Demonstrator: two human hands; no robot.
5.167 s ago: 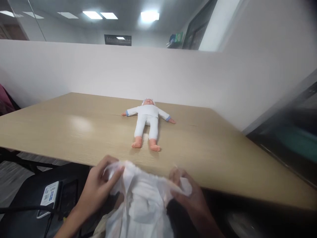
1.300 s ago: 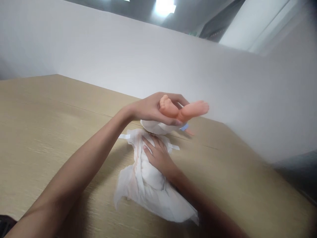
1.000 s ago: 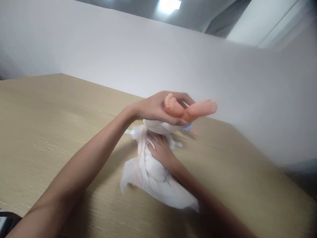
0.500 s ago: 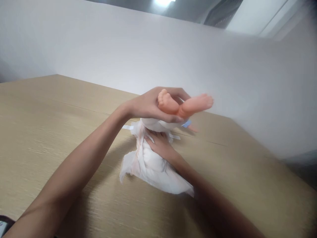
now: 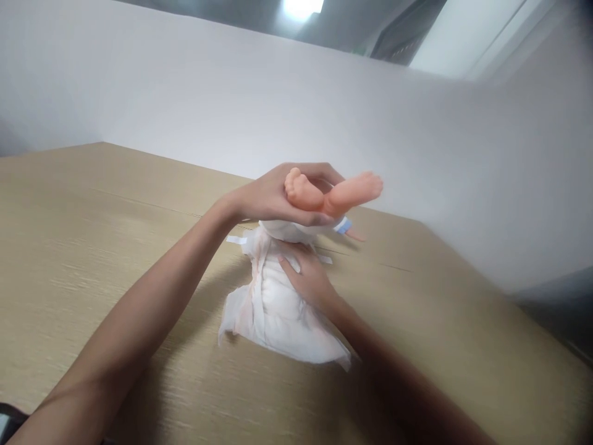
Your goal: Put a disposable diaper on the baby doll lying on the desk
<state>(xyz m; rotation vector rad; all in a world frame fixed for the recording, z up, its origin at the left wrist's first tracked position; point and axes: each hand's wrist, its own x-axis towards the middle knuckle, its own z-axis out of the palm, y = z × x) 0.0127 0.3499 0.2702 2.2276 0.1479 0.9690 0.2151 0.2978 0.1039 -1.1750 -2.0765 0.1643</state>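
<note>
My left hand (image 5: 282,196) is wrapped round the legs of a baby doll (image 5: 354,188) and holds them up, with both bare feet pointing toward me. The doll's white-clothed body and a small hand with a blue-trimmed cuff show beneath; its head is hidden. Under the doll an opened white diaper (image 5: 278,296) lies on the table, its two tape tabs spread to the sides. My right hand (image 5: 306,269) rests flat on the diaper's inner surface, fingers stretched forward. Its fingertips reach under the doll and are partly hidden.
The wooden table (image 5: 139,247) extends to all sides, with thin seams across its top. A pale wall or partition (image 5: 208,93) rises behind it. A dark-edged object (image 5: 13,413) shows at the lower left corner.
The view has shifted slightly. My right hand has drawn back a little along the diaper. My left hand still holds the doll's legs up.
</note>
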